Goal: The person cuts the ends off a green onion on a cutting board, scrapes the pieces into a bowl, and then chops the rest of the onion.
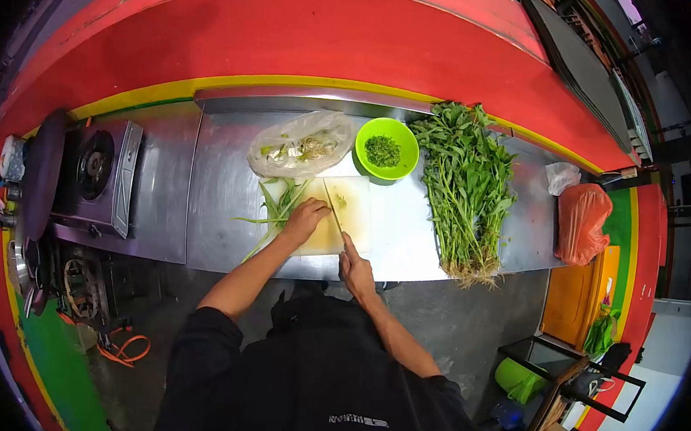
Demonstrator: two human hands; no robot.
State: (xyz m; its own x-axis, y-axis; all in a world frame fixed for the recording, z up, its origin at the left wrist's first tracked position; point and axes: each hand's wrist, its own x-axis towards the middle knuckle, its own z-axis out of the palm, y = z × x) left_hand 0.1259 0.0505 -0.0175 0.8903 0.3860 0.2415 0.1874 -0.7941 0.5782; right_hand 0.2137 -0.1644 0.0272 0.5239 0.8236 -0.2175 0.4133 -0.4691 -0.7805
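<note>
My left hand [307,219] is closed over long green stalks that look like spring onions [277,203], pressing them on the white cutting board [359,216]. Their leafy ends spread past the board's left side. In my right hand [357,274] is a knife [334,202], its blade lying across the board just right of my left fingers. A few small cut bits rest beside the blade. Behind the board stands a lime-green bowl [362,149] of finely chopped greens [383,151]. To its left, a clear plastic bag [336,124] holds pale trimmings and roots.
A large bunch of leafy greens [466,184] with roots lies on the steel counter [226,199] to the right. Beyond it are an orange-red plastic bag [582,224] and a small clear bag [562,179]. A gas stove [100,170] stands at left; a red wall [294,40] runs behind.
</note>
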